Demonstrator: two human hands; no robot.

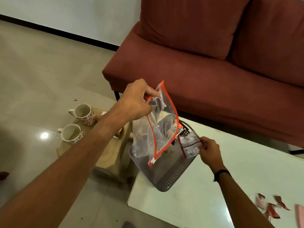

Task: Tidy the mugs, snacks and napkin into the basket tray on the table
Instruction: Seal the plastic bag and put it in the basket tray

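My left hand (137, 100) pinches the top of a clear zip bag with an orange-red edge (162, 122) and holds it up over the grey perforated basket tray (172, 176) on the white table. My right hand (209, 151) grips a smaller clear packet with a dark red strip (189, 146) at the tray's right rim. A snack packet with white lettering (180, 130) lies inside the tray at its far end. Two white mugs with red flower prints, one farther (83, 113) and one nearer (71, 134), stand on a low wooden stool to the left.
The wooden stool (108, 155) stands right beside the white table (230, 186). A red sofa (213, 63) runs along the table's far side. Several red sachets (273, 208) lie near the table's right front. The floor is glossy tile.
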